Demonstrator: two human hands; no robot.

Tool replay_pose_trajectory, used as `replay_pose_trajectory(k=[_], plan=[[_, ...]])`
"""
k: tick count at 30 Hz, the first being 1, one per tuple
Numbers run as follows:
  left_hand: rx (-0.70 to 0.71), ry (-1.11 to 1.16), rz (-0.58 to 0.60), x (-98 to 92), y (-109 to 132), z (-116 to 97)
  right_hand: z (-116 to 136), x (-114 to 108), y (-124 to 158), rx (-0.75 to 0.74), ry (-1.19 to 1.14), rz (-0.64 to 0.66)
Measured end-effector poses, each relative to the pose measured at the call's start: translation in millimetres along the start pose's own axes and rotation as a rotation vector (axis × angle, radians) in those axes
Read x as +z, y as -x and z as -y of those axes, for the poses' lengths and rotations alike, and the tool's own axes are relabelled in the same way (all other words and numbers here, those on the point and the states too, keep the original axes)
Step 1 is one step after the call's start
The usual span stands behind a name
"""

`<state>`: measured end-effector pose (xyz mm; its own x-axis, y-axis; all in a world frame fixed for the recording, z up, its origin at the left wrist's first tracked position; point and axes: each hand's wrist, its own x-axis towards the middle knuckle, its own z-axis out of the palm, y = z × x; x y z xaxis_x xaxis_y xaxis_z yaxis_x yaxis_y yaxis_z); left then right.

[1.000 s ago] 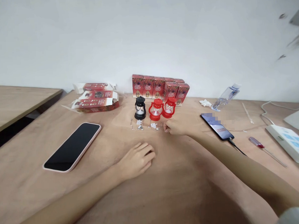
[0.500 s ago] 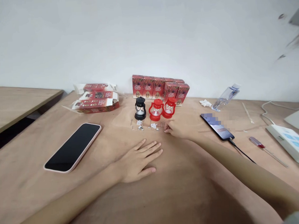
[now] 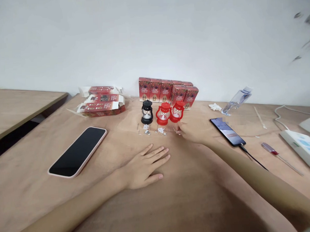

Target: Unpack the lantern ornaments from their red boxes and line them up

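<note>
My left hand (image 3: 145, 168) lies flat on the wooden table with its fingers spread, holding nothing. Farther forward, my right hand (image 3: 191, 131) is closed, thumb and finger pinched at one end of a thin bent wire (image 3: 173, 129); the fingers partly hide it. Left of that hand lie small metal pieces with white tags (image 3: 161, 130) and another bent wire (image 3: 138, 130). Just behind them stand a small black lantern (image 3: 146, 113) and two small red lanterns, one in the middle (image 3: 163, 115) and one at the right (image 3: 177, 112), nearest my right hand.
Red printed boxes (image 3: 156, 90) stand against the wall. Opened cartons (image 3: 103, 106) lie at the back left, above a phone (image 3: 78, 152). On the right are a charging phone (image 3: 228, 132), a screwdriver (image 3: 280, 156), a tilted clear bottle (image 3: 238, 100) and a power strip (image 3: 301, 147).
My right hand has slid slightly to the right, and the thin wire at its fingertips has shifted with it. My left hand stays flat in place. The view has turned a little.
</note>
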<state>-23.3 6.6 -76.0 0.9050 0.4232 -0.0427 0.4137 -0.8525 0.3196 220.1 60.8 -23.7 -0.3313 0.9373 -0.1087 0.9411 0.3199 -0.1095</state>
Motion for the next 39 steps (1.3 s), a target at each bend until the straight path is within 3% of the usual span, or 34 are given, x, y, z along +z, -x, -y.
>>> replay_pose_trajectory(k=[4,8,14,18,22,29,32,34,37,39], plan=[[0.000,-0.010,-0.001,-0.5,0.0,-0.7,-9.1,-3.9,1.7,0.082,-0.021,-0.104],[-0.007,-0.011,0.014,-1.2,0.2,-0.6,-13.8,6.8,-1.6,0.106,-0.095,-0.185],[-0.005,-0.004,0.006,-0.2,0.5,-0.1,-37.1,43.4,-3.5,0.143,-0.267,-0.389],[0.006,0.013,-0.019,0.4,0.3,-0.4,-51.4,73.8,4.7,0.132,-0.506,-0.473],[0.011,0.022,-0.020,-0.6,0.6,0.0,-46.7,88.4,8.7,0.047,-0.600,-0.502],[0.016,0.014,-0.030,-0.5,0.8,-0.1,-22.3,95.3,-2.2,0.072,-0.594,-0.557],[0.012,0.004,-0.032,1.3,0.9,0.7,-17.1,87.8,4.3,0.092,-0.511,-0.685],[0.024,0.010,-0.046,2.7,0.8,1.7,-18.7,69.1,8.3,0.105,-0.428,-0.838],[0.037,0.021,-0.062,3.6,0.7,2.7,-30.2,20.8,-0.7,0.142,-0.293,-1.069],[0.029,0.023,-0.048,3.2,0.6,2.6,-41.7,-15.4,-20.4,0.121,-0.196,-1.073]])
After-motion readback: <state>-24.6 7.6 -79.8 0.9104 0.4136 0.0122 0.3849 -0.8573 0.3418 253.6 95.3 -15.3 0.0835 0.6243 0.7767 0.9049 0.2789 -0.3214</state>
